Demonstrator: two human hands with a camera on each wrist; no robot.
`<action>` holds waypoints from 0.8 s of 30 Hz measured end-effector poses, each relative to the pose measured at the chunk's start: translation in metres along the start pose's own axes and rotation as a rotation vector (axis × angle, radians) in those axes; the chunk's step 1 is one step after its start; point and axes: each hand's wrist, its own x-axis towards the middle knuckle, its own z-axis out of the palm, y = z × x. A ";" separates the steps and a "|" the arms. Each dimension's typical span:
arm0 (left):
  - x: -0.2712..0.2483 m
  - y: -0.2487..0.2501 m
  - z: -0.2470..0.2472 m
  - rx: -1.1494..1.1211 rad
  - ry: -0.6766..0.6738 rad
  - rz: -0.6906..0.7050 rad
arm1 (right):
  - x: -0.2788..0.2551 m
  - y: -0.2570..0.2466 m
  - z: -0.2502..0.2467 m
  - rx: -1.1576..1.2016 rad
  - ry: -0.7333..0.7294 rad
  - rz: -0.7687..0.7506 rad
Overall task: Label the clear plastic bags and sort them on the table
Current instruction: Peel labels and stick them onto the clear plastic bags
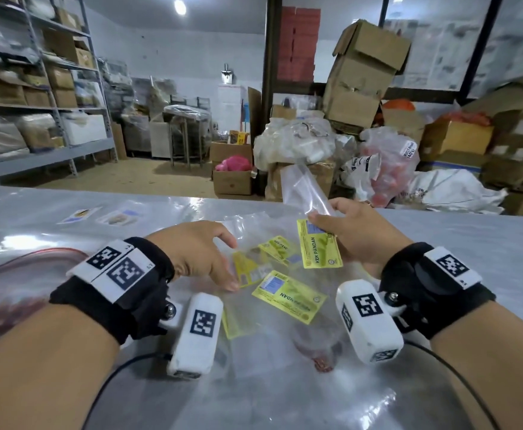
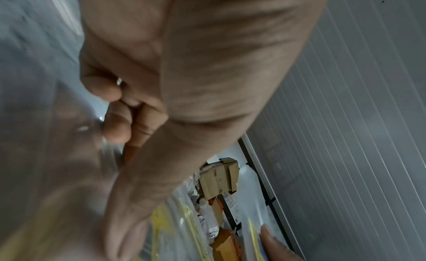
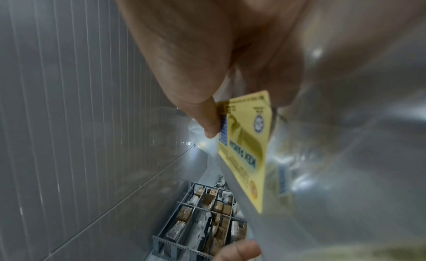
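My right hand (image 1: pixel 347 231) pinches a clear plastic bag (image 1: pixel 303 187) at its lower end, held upright above the table. A yellow "KEK PANDAN" label (image 1: pixel 319 243) hangs below the fingers. In the right wrist view the thumb (image 3: pixel 207 122) presses on that label (image 3: pixel 244 146). My left hand (image 1: pixel 204 252) hovers with spread, relaxed fingers over a loose pile of labelled bags (image 1: pixel 288 296), its thumb tip touching one of them (image 1: pixel 251 268). The left wrist view shows the hand (image 2: pixel 143 119) holding nothing, with yellow labels (image 2: pixel 191 228) below it.
Two bags with other labels (image 1: pixel 81 214) (image 1: pixel 119 217) lie at the table's far left. A large bag with a red zip edge (image 1: pixel 21 274) sits by my left forearm. The shiny table (image 1: pixel 471 274) stretches to the right. Cardboard boxes (image 1: pixel 359 76) and sacks stand behind it.
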 end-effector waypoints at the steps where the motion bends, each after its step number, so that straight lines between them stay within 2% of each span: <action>1: -0.001 -0.001 0.000 -0.011 0.002 0.004 | 0.001 0.002 0.000 0.005 -0.005 0.005; 7: -0.006 -0.007 -0.004 0.012 0.162 -0.021 | -0.004 0.003 0.004 0.015 -0.098 0.021; 11: -0.009 -0.013 -0.008 -0.008 0.097 -0.065 | -0.004 0.006 0.008 -0.057 -0.123 0.026; 15: -0.012 -0.008 -0.006 -0.068 0.137 -0.034 | -0.005 0.004 0.010 -0.070 -0.121 0.033; 21: -0.008 -0.016 -0.013 -0.266 0.348 0.019 | -0.006 0.002 0.009 -0.044 -0.087 0.022; 24: -0.010 -0.016 -0.013 -0.255 0.321 -0.006 | -0.007 0.002 0.006 0.005 -0.032 0.005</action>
